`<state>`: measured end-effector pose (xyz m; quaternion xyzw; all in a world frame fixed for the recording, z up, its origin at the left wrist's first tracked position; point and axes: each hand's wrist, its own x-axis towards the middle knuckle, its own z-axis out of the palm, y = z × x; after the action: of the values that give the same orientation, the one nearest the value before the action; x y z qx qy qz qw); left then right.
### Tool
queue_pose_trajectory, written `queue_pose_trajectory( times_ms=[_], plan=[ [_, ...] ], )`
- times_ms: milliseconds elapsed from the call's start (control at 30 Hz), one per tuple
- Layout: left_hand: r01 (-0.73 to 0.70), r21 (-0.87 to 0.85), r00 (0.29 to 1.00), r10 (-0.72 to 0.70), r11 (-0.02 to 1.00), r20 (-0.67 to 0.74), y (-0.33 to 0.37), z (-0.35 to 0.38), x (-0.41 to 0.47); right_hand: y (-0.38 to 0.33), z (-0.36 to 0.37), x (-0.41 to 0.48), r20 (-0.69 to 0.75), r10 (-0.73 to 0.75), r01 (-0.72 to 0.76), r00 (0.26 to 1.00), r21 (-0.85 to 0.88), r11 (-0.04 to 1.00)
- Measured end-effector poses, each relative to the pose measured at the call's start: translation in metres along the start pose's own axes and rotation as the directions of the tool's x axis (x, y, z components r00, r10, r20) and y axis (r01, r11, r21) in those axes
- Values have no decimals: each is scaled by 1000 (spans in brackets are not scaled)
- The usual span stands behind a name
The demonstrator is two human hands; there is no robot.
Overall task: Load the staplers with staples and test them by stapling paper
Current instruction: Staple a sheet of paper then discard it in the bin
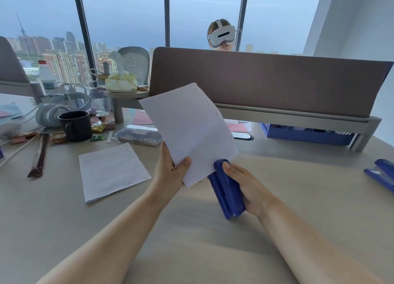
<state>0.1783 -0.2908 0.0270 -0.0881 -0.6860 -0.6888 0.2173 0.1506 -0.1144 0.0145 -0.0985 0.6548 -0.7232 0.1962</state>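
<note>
Two staplers: one blue stapler (227,189) held above the middle of the tabletop (191,241), its nose closed over the lower right edge of a raised sheet; a second blue stapler (381,175) lying at the right edge of the tabletop, well apart.
Right hand (245,187): wrapped round the held stapler, thumb lying along its top near the nose, fingers behind the body.
Left hand (170,170): pinching the held paper (189,130) at its lower left edge, thumb on the near face, fingers behind.
Held paper: white, lifted clear of the tabletop and tilted; small marks along its right edge, too small to tell.
Second paper (113,170): white, flat on the tabletop, left of the left hand.
Clear plastic box (138,135): beyond the flat paper; contents too blurred to tell.
Black mug (75,124): toward the far left corner, among wrappers and cables.
Blue basket (307,133): under the shelf along the far edge.
Desk divider (266,81): upright on the far edge; a person in a white headset behind it.
</note>
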Motion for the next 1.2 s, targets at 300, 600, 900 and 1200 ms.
queue_pose_trajectory(
  times_ms=[300,600,900,1200],
  plan=[
    [-15,-34,1000,15,999,2,0,-4,1,-1,2,-1,5,-33,33,999,44,998],
    [-38,-55,999,39,998,18,5,-3,-1,-4,1,-3,36,-45,43,998,61,997],
    [-38,-202,999,39,979,1,4,-2,0,-8,4,-3,-22,-100,100,995,11,995],
    [45,-305,997,-60,951,-42,4,-2,2,-10,10,-6,-42,-134,134,990,-4,991]
  ],
)
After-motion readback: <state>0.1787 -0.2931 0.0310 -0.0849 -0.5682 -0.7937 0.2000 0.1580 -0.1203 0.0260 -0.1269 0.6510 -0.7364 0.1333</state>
